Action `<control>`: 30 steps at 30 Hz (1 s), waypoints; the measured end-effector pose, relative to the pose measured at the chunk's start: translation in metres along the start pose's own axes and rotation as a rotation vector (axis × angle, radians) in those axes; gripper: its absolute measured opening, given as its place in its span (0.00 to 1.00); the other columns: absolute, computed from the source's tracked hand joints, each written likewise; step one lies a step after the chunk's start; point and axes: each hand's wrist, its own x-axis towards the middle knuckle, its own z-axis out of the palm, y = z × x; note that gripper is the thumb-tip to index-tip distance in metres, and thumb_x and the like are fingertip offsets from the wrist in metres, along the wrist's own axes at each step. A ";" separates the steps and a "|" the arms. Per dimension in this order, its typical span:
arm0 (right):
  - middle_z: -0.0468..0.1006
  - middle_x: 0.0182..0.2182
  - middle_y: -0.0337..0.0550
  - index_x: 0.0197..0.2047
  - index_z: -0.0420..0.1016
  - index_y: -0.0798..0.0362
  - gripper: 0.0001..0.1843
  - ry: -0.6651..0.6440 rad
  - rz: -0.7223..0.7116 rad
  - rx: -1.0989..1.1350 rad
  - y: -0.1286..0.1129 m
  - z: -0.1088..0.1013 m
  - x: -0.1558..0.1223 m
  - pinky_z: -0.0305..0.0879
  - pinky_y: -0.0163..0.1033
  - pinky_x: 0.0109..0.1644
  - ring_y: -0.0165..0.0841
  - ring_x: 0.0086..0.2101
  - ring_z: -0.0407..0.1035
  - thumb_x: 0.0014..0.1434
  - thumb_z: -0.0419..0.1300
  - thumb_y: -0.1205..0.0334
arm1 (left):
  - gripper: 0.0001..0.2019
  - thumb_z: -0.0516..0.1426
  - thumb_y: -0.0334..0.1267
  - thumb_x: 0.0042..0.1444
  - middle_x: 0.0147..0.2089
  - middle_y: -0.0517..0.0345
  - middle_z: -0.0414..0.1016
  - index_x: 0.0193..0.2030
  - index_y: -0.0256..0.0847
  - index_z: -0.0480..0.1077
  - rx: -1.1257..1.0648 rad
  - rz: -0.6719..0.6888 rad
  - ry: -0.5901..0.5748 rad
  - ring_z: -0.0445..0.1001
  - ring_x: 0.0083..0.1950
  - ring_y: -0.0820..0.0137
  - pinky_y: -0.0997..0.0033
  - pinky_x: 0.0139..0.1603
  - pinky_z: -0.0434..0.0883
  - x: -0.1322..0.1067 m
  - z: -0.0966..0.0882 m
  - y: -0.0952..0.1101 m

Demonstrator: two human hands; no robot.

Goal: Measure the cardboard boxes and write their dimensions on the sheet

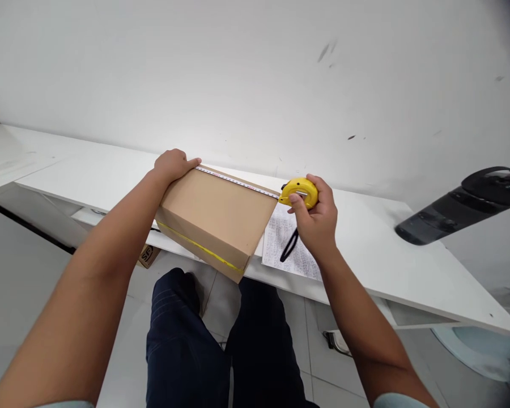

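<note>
Both our hands are at work on a brown rectangular cardboard box [212,215] on a long white table [365,243]; we see them well apart, one toward each side of it. A yellow strip [199,247] runs along the box's near side, and the near right corner juts past the table's front edge in our view.

Our left hand [170,167] bends over the far left corner, thumb at the end of a white marked metal tape blade [238,182]. Its other fingers are partly hidden; we cannot tell how firmly they grip. The blade lies along the box's far top edge.

Our right hand [318,218] is closed round a yellow rounded tape measure case [298,187], just by the far right corner, thumb on its front. A black looped strap [289,246] hangs below, over a white sheet covered in small writing [276,241].

Farther right we note a dark cylindrical bottle [446,215]. Below the table, near our dark blue trousers [187,334], sits a small brown carton marked "SF" [148,256]
</note>
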 end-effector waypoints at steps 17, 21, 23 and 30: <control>0.77 0.54 0.47 0.60 0.75 0.45 0.28 0.082 0.060 0.143 -0.023 -0.010 -0.020 0.80 0.50 0.47 0.42 0.51 0.74 0.58 0.69 0.48 | 0.19 0.55 0.54 0.62 0.53 0.45 0.80 0.48 0.43 0.74 0.007 0.387 0.317 0.76 0.54 0.52 0.54 0.54 0.69 -0.041 -0.023 0.021; 0.76 0.51 0.45 0.57 0.76 0.43 0.24 0.300 0.091 0.219 -0.052 -0.023 -0.035 0.81 0.42 0.37 0.38 0.45 0.76 0.59 0.68 0.49 | 0.17 0.55 0.54 0.64 0.46 0.53 0.81 0.51 0.47 0.74 -0.097 1.052 0.828 0.78 0.47 0.58 0.54 0.52 0.70 -0.130 -0.022 0.038; 0.76 0.49 0.43 0.56 0.76 0.43 0.23 0.383 0.122 0.274 -0.061 -0.024 -0.034 0.81 0.39 0.35 0.36 0.43 0.76 0.59 0.68 0.49 | 0.19 0.58 0.55 0.63 0.48 0.55 0.81 0.55 0.51 0.73 -0.140 1.209 0.883 0.78 0.47 0.59 0.52 0.54 0.71 -0.173 -0.009 0.045; 0.72 0.52 0.44 0.57 0.71 0.44 0.25 0.436 0.282 0.395 -0.049 0.012 -0.020 0.82 0.41 0.41 0.38 0.50 0.75 0.59 0.65 0.46 | 0.40 0.51 0.66 0.63 0.76 0.38 0.58 0.75 0.44 0.57 0.176 0.609 0.184 0.53 0.77 0.39 0.26 0.72 0.47 -0.188 0.058 0.078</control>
